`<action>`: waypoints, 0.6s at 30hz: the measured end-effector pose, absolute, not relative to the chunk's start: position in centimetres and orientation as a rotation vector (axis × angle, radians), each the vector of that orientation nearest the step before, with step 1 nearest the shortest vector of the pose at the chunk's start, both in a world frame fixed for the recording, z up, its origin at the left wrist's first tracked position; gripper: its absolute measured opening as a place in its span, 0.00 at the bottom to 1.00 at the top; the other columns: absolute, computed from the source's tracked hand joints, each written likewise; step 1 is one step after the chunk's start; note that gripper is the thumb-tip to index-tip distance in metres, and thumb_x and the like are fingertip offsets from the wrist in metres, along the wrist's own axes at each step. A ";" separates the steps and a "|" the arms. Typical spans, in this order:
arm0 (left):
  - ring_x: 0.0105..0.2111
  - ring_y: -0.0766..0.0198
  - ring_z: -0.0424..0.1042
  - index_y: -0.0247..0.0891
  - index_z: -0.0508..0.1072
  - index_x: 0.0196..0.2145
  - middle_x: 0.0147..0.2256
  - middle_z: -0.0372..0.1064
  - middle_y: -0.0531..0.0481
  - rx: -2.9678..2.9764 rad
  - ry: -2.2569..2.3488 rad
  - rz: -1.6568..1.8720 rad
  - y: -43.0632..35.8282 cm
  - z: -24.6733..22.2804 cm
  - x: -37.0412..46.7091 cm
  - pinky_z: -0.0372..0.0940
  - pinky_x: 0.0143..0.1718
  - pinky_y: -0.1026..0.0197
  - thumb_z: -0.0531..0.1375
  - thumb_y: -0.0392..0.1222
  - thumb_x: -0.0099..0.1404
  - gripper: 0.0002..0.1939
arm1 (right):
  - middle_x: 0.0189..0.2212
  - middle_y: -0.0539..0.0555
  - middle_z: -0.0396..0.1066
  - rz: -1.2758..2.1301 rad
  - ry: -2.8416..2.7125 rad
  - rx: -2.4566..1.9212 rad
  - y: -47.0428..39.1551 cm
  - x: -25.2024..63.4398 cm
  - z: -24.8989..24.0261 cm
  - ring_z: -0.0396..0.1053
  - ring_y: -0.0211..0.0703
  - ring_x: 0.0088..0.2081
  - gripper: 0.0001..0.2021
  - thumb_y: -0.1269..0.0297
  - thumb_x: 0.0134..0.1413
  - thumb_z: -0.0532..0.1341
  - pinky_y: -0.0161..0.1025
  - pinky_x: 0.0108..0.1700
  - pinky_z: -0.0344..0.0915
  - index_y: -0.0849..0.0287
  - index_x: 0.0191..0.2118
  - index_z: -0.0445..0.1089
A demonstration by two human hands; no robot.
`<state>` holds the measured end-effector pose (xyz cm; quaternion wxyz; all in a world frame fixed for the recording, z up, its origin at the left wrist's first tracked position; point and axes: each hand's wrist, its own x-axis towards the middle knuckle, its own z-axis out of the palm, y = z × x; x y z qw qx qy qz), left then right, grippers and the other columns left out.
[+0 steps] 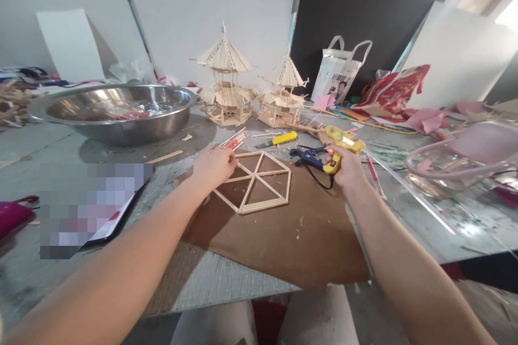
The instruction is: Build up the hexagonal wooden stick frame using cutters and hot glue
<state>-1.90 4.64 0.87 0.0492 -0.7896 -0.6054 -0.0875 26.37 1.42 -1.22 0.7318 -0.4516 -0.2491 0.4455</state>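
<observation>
By the wooden hexagon point(253, 175), left fingers point(232, 156) curled, hold unclear; right fingers point(333, 149) closed round glue gun point(347, 142).

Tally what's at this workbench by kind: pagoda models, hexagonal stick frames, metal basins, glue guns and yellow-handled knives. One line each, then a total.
Pagoda models: 2
Hexagonal stick frame: 1
Metal basin: 1
Glue gun: 1
Yellow-handled knife: 1
Total: 6
</observation>
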 end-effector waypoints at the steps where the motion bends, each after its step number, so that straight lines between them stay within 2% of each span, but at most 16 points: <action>1: 0.41 0.54 0.63 0.40 0.71 0.32 0.37 0.68 0.44 -2.391 -1.839 -0.264 4.9 0.7 -2.2 0.57 0.40 0.57 0.48 0.47 0.56 0.15 | 0.13 0.42 0.59 0.993 -0.500 -1.016 1.6 26.9 -1.2 0.57 0.28 0.13 0.08 0.72 0.35 0.60 0.28 0.14 0.59 0.59 0.25 0.59; 8: 0.42 0.48 0.62 0.39 0.71 0.37 0.39 0.67 0.39 -2.291 -1.955 -0.167 6.3 0.2 -4.1 0.58 0.39 0.53 0.47 0.50 0.55 0.19 | 0.18 0.46 0.65 1.092 -0.442 -1.087 1.8 30.1 -1.1 0.58 0.30 0.13 0.05 0.70 0.40 0.57 0.30 0.12 0.59 0.60 0.28 0.60; 12: 0.42 0.48 0.63 0.38 0.70 0.40 0.41 0.66 0.37 -2.235 -1.969 -0.154 6.8 -0.2 -4.9 0.58 0.39 0.53 0.47 0.50 0.55 0.21 | 0.14 0.45 0.62 1.042 -0.380 -1.087 1.8 30.7 -1.2 0.60 0.31 0.14 0.02 0.71 0.42 0.54 0.29 0.15 0.61 0.59 0.27 0.59; 18: 0.42 0.48 0.63 0.39 0.70 0.40 0.42 0.65 0.38 -2.237 -1.988 -0.091 7.2 -0.5 -5.3 0.58 0.40 0.54 0.46 0.51 0.56 0.21 | 0.14 0.44 0.61 1.013 -0.352 -1.080 2.0 30.6 -1.6 0.63 0.33 0.15 0.05 0.74 0.39 0.55 0.31 0.16 0.63 0.59 0.26 0.59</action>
